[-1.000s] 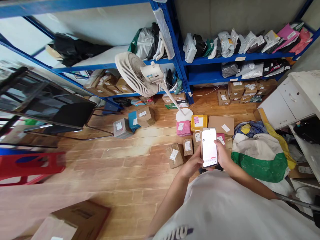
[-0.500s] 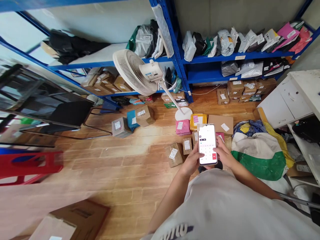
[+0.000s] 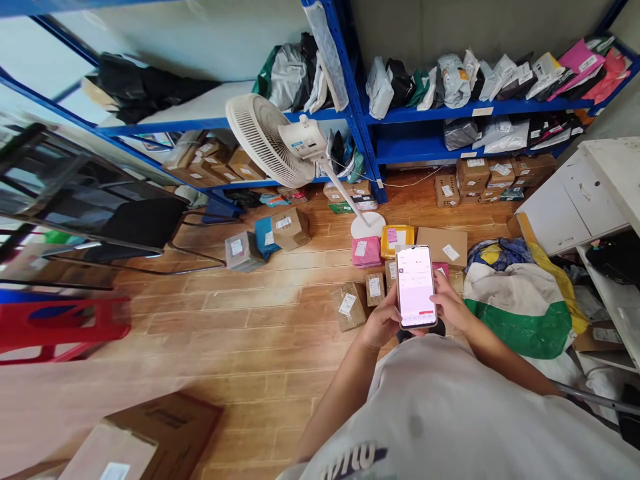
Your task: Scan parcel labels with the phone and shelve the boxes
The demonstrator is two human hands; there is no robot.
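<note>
A smartphone (image 3: pixel 416 287) with a bright, mostly white and pale pink screen is held upright between my two hands, in front of my grey shirt. My left hand (image 3: pixel 381 323) closes round its lower left edge, thumb by the screen. On the lower right edge, my right hand (image 3: pixel 448 305) grips it with the thumb at the screen's side. Just beyond the phone on the floor lie a pink parcel (image 3: pixel 367 251), a yellow parcel (image 3: pixel 406 235), a flat cardboard box (image 3: pixel 445 241) and small brown boxes (image 3: pixel 350 307), partly hidden by the phone and hands.
Blue shelves (image 3: pixel 410 155) with bagged parcels line the far wall. A white standing fan (image 3: pixel 270 140) rises from the floor. Left are a black chair (image 3: pixel 140 223) and red stool (image 3: pixel 60 327); a large carton (image 3: pixel 160 433) sits lower left. A white-green sack (image 3: pixel 520 313) lies right.
The phone's screen has switched from a number keypad to a paler page with a red bar near the bottom. My left thumb has drawn back to the edge; both hands keep their hold.
</note>
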